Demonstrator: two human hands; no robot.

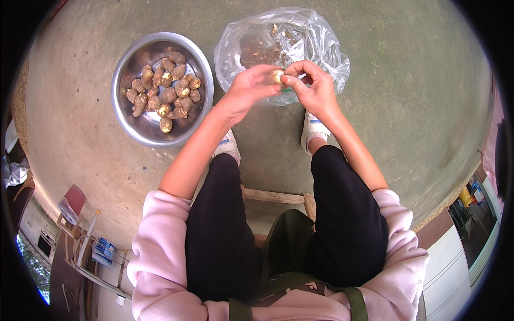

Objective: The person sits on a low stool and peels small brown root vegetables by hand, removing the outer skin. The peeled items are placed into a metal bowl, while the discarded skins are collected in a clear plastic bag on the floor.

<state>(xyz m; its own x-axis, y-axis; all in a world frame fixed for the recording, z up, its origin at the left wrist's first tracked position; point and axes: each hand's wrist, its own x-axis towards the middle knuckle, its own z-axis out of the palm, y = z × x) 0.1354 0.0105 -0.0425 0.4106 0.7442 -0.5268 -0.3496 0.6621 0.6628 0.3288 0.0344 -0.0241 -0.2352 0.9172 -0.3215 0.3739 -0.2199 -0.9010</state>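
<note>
A small taro corm (pixel 276 76), with a pale, peeled-looking face, is held up over the near edge of a clear plastic bag (pixel 339 68). My left hand (pixel 249 86) has its thumb below the corm and its fingers behind it. From the other side, my right hand (pixel 317 89) pinches the corm's edge between thumb and bent fingers. Brown peelings and soil-like scraps (pixel 257 52) lie in the bag. To the left, a stainless steel basin (pixel 120 108) holds several brown, ringed taro corms (pixel 168 95), some with pale cut ends.
My white shoes (pixel 315 130) rest on the concrete floor (pixel 401 100), either side of the bag's near edge. A wooden bar (pixel 273 196) of a low seat shows between my knees. At lower left are a chair (pixel 74 200) and a metal-framed rack (pixel 92 277).
</note>
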